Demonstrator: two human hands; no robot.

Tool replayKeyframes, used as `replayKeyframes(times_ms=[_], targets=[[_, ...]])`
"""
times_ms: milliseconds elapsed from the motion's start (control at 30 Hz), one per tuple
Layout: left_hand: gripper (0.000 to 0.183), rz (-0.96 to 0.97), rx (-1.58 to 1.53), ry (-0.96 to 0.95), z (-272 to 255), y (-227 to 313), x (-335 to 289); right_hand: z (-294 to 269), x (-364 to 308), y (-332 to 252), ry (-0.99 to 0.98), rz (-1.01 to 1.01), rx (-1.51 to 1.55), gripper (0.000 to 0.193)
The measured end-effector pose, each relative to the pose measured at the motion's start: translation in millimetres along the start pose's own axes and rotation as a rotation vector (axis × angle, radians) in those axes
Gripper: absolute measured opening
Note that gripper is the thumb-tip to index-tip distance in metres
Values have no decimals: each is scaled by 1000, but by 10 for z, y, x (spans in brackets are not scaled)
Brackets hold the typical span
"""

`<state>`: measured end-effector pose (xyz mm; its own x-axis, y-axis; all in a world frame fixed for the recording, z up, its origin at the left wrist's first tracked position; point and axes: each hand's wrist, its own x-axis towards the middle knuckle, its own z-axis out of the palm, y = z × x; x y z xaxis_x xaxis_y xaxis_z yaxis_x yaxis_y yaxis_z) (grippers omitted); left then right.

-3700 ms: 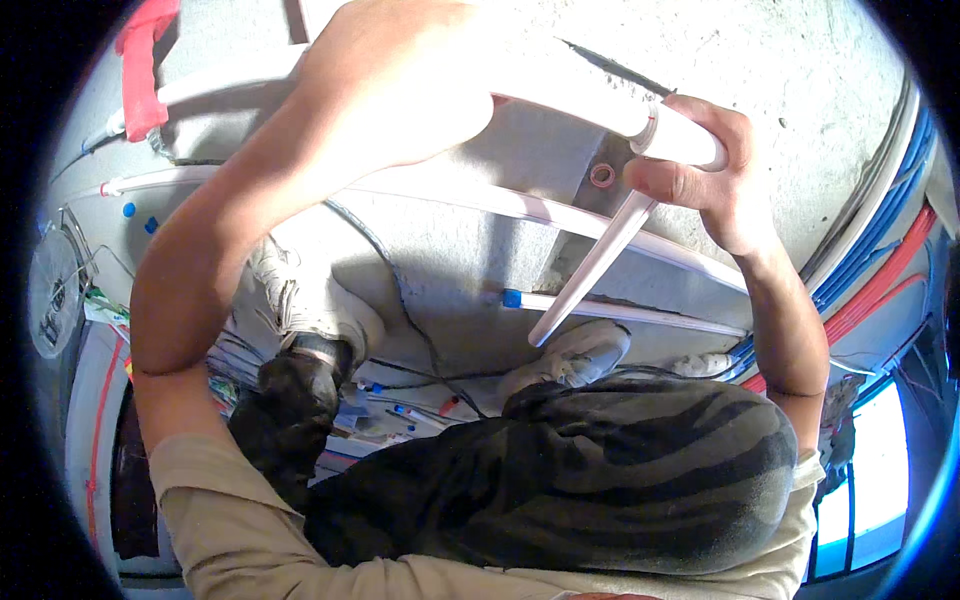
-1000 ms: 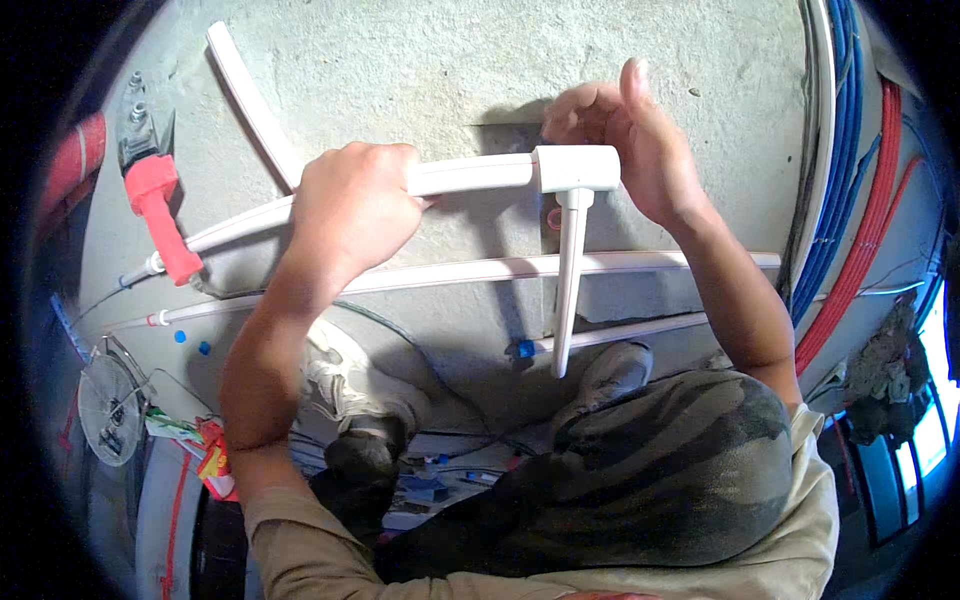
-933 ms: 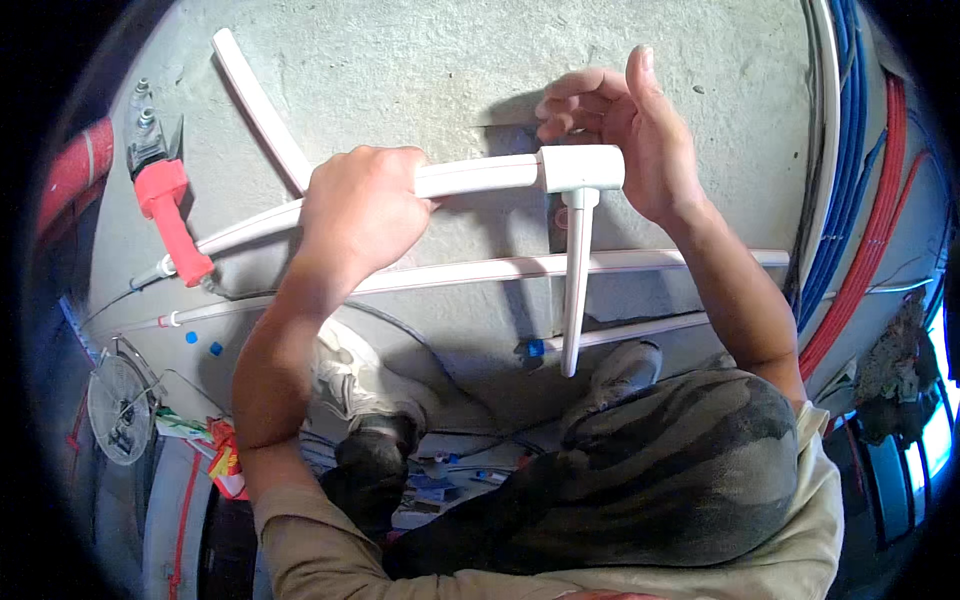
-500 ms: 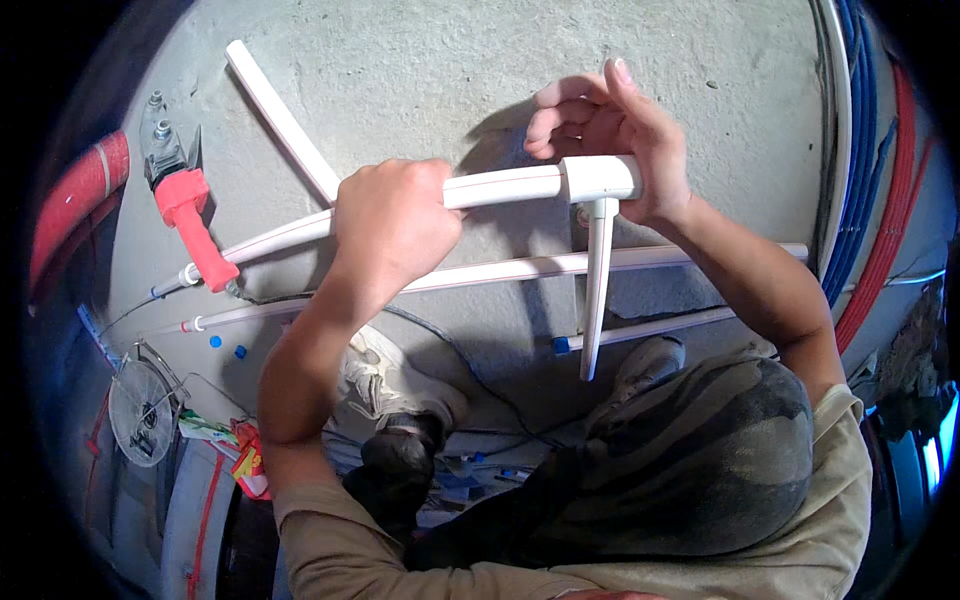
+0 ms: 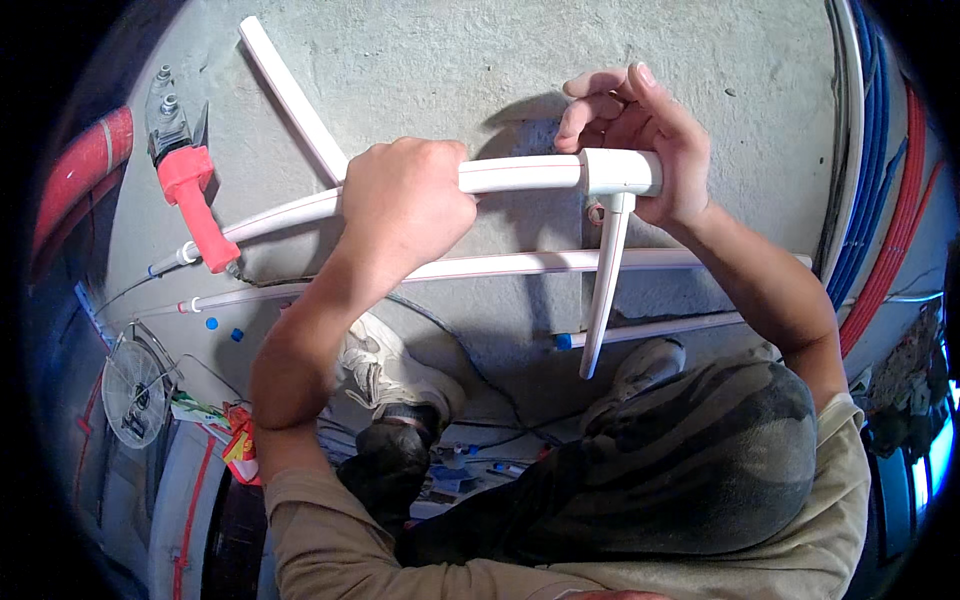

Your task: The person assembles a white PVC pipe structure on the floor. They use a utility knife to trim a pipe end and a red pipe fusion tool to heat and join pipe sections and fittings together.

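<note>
My left hand (image 5: 410,205) is wrapped round a long white plastic pipe (image 5: 522,175) with a thin red line along it. A white tee fitting (image 5: 622,172) sits on the pipe's right end. From the tee a thinner white pipe (image 5: 606,290) points down toward me. My right hand (image 5: 660,140) rests its palm against the tee's outer end, with its fingers and thumb spread and wrapped round nothing. Toward the left, a red-handled pipe welding tool (image 5: 200,205) with a dark metal head lies by the pipe.
Another white pipe (image 5: 290,100) slants across the concrete floor beyond my left hand. A long pipe (image 5: 540,262) and a blue-capped pipe (image 5: 650,330) lie nearer me. Blue and red conduits (image 5: 895,220) run along the right. A round fan (image 5: 138,393) and two blue caps (image 5: 236,334) are at left.
Both hands and the held pipe with its tee sit slightly farther right in the picture, while the view itself has shifted a little. The grip looks the same.
</note>
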<state>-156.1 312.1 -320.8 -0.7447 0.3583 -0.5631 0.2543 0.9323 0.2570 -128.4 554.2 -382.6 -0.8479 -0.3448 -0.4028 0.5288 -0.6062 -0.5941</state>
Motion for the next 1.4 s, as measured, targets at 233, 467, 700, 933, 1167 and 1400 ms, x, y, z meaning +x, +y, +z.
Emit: replayKeyframes(times_ms=[233, 467, 700, 933, 1167, 1400], targets=[[20, 27, -21, -21, 3, -8, -17, -5, -21, -12, -66, 36, -31, 53], [19, -14, -12, -67, -12, 5, -27, 10, -52, -32, -75, 62, -110, 62], [21, -4, -5, -90, -28, 9, -45, -27, -26, -24, -214, 5, -132, 68], [21, 1, -36, -78, -24, 7, -58, -55, -74, -22, -217, 118, -27, 76], [19, -16, -32, -72, -53, 28, -54, -15, -20, -17, -248, 72, -59, 86], [23, -22, 12, -143, -136, 54, -51, -208, -368, -44, 17, -185, -355, 53]])
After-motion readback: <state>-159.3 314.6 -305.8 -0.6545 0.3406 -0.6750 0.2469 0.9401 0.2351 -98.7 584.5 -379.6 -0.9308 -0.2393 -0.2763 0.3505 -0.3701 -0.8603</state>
